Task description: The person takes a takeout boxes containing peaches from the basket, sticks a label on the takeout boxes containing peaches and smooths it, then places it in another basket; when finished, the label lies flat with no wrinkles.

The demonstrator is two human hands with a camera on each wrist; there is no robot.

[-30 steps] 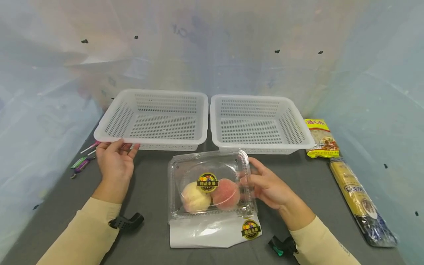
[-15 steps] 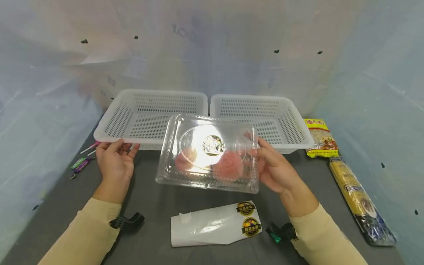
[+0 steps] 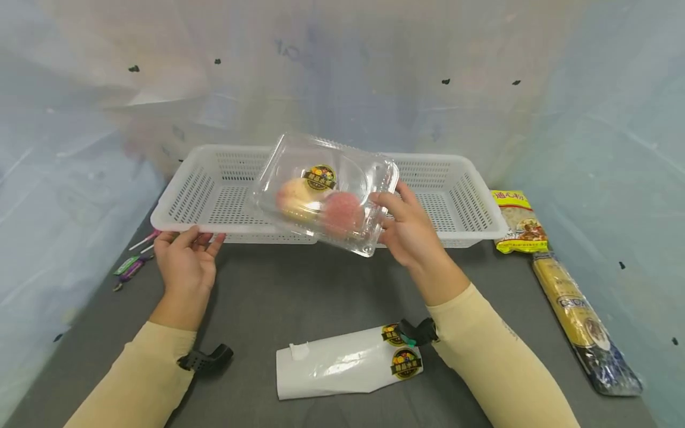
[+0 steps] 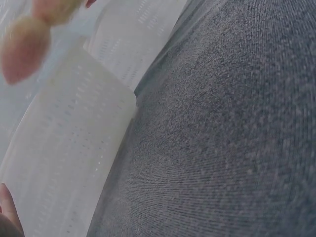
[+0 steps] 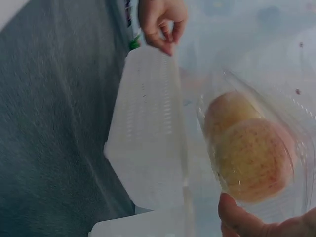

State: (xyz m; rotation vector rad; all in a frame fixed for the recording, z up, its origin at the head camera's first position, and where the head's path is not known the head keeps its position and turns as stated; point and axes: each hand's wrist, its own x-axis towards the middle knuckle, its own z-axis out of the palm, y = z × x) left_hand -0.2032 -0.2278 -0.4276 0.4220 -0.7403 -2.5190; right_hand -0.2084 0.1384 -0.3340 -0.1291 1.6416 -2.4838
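My right hand [image 3: 409, 232] grips the right edge of a clear plastic fruit box [image 3: 350, 163]. Inside it lie a yellowish peach [image 3: 295, 199] and a redder peach [image 3: 342, 213]. The box is tilted, held up over the gap between the baskets and overlapping both in the head view. At the near left corner of the left white plastic basket [image 3: 251, 229], my left hand [image 3: 187, 261] pinches the rim; the right wrist view shows its fingers [image 5: 165, 44] there. The box hides part of both baskets.
The right white basket [image 3: 455, 235] stands beside the left one. A folded white sheet with stickers [image 3: 342, 368] lies in front. Yellow food packets [image 3: 519, 223] and a long pack [image 3: 583, 321] lie right; wrapped candies [image 3: 131, 267] lie left. A plastic sheet rises behind.
My right hand has lifted the fruit box off the white sheet and carried it forward and slightly left over the baskets. The left hand has stayed at the basket rim.
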